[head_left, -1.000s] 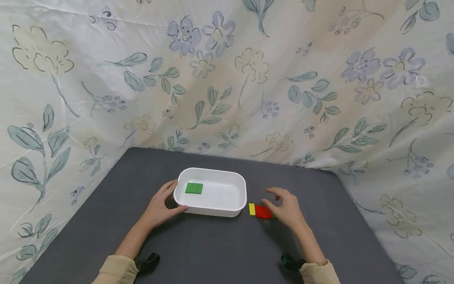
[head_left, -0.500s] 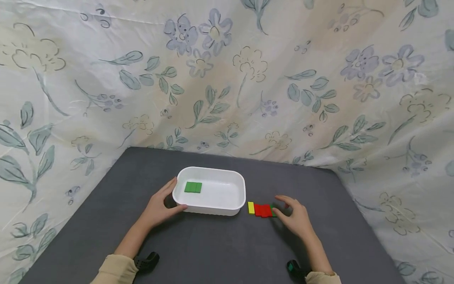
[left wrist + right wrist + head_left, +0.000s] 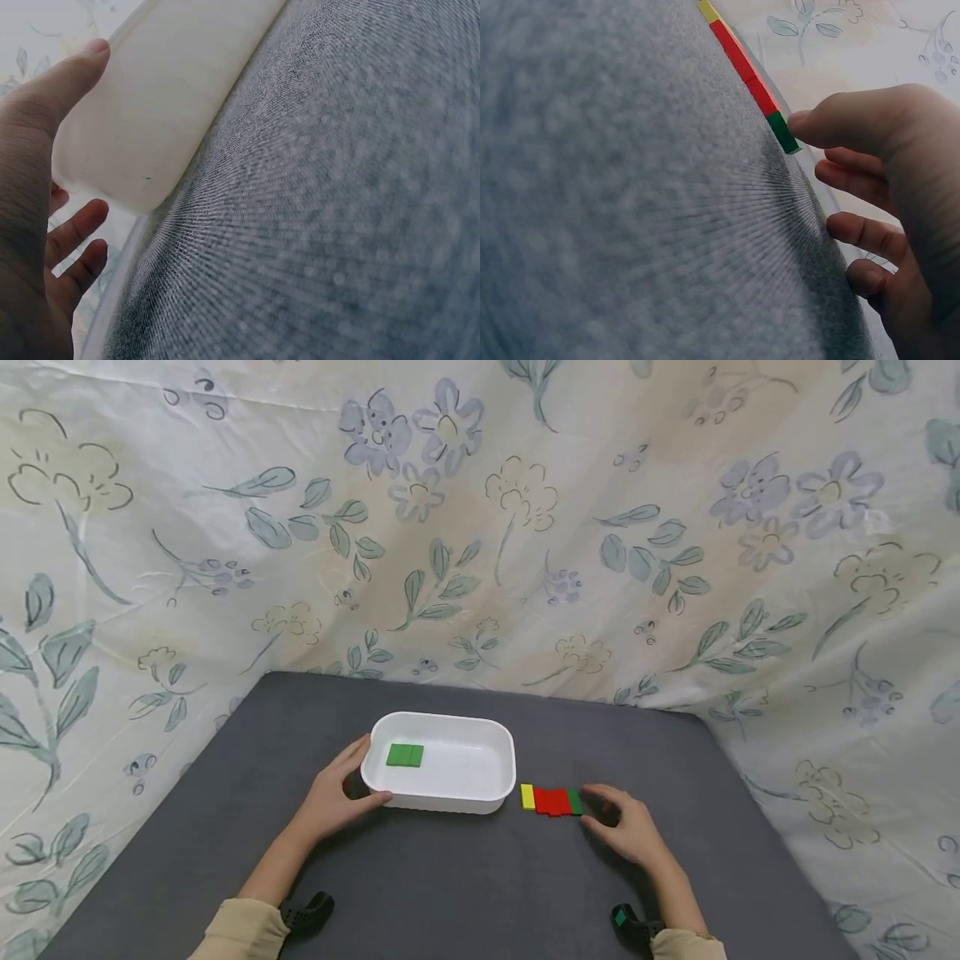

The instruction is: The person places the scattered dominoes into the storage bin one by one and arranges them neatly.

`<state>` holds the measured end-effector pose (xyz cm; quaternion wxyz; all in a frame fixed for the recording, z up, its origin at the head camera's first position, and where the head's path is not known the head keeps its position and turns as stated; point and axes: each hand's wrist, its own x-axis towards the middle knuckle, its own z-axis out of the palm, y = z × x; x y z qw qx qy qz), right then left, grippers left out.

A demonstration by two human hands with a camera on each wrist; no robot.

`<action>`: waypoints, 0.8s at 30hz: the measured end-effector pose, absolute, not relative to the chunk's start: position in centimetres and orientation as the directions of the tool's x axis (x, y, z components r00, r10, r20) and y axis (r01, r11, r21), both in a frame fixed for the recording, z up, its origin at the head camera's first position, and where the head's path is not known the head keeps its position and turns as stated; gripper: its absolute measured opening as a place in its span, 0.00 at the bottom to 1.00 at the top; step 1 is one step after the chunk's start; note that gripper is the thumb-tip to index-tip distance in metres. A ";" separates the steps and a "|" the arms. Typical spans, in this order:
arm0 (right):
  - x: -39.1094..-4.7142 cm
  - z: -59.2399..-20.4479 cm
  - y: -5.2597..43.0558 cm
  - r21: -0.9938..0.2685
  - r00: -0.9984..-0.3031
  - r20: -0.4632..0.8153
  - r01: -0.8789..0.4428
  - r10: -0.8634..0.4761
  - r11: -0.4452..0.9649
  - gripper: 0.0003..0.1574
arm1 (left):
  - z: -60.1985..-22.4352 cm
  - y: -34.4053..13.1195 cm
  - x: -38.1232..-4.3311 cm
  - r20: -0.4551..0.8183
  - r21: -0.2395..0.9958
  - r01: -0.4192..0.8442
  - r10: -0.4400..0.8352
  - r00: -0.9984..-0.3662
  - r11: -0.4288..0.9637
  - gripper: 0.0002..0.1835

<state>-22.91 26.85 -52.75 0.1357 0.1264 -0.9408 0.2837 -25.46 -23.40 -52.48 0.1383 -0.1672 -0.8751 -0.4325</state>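
Note:
My left hand [image 3: 332, 795] grips the left end of a white plastic tub [image 3: 468, 768], thumb along the front wall and fingers round the far left side. In the left wrist view, the lower fingers hang off the tub's wall [image 3: 157, 97]. Two green tiles [image 3: 405, 755] lie side by side inside the tub. To its right is a row of small flat tiles: a yellow tile [image 3: 528, 797], red tiles [image 3: 551, 802], then a green tile [image 3: 575, 802]. My right hand [image 3: 630, 828] is at the green end, fingers bent, thumb tip close to that tile in the right wrist view.
A dark grey cloth-covered table [image 3: 465, 885] lies under everything. Floral fabric [image 3: 480, 527] hangs behind and along both sides. Each wrist wears a black band [image 3: 307, 913].
My right hand has moved right from above the red tiles to the row's green end and lowered there, uncovering the row. My left hand stays on the tub.

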 end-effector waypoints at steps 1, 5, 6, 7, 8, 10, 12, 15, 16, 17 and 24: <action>-22.9 -52.8 26.8 -0.496 -0.932 0.323 -0.314 -0.164 0.809 0.30 | -52.5 -23.4 -25.4 0.388 0.712 0.413 0.173 -0.905 0.567 0.57; -22.9 -53.2 26.7 -0.473 -0.930 0.320 -0.324 -0.183 0.819 0.29 | -52.6 -23.4 -25.4 0.385 0.721 0.411 0.171 -0.907 0.558 0.58; -22.9 -53.2 26.7 -0.469 -0.927 0.324 -0.331 -0.190 0.819 0.29 | -52.6 -23.4 -25.3 0.381 0.724 0.408 0.171 -0.909 0.556 0.58; -22.9 -53.2 26.7 -0.468 -0.925 0.328 -0.337 -0.193 0.817 0.29 | -52.6 -23.4 -25.3 0.379 0.727 0.406 0.170 -0.910 0.553 0.58; -22.9 -53.2 26.6 -0.466 -0.923 0.331 -0.340 -0.196 0.817 0.28 | -52.6 -23.4 -25.3 0.377 0.728 0.405 0.170 -0.910 0.553 0.58; -22.9 -53.3 26.6 -0.465 -0.920 0.339 -0.347 -0.199 0.814 0.27 | -52.6 -23.4 -25.3 0.374 0.730 0.401 0.168 -0.912 0.553 0.58; -23.0 -53.3 26.5 -0.460 -0.915 0.346 -0.356 -0.205 0.814 0.26 | -52.6 -23.4 -25.3 0.373 0.731 0.400 0.167 -0.913 0.552 0.58; -23.1 -53.5 26.5 -0.448 -0.914 0.346 -0.361 -0.213 0.818 0.26 | -52.6 -23.4 -25.3 0.379 0.732 0.405 0.167 -0.910 0.549 0.57; -23.1 -53.6 26.5 -0.445 -0.913 0.346 -0.363 -0.217 0.819 0.26 | -52.6 -23.4 -25.3 0.381 0.732 0.407 0.167 -0.909 0.546 0.57; -23.2 -53.6 26.4 -0.444 -0.912 0.346 -0.365 -0.219 0.819 0.26 | -52.7 -23.4 -25.2 0.384 0.732 0.409 0.167 -0.908 0.544 0.57; -23.3 -53.8 26.2 -0.441 -0.912 0.338 -0.372 -0.233 0.817 0.29 | -52.9 -23.3 -25.2 0.387 0.725 0.409 0.163 -0.907 0.553 0.58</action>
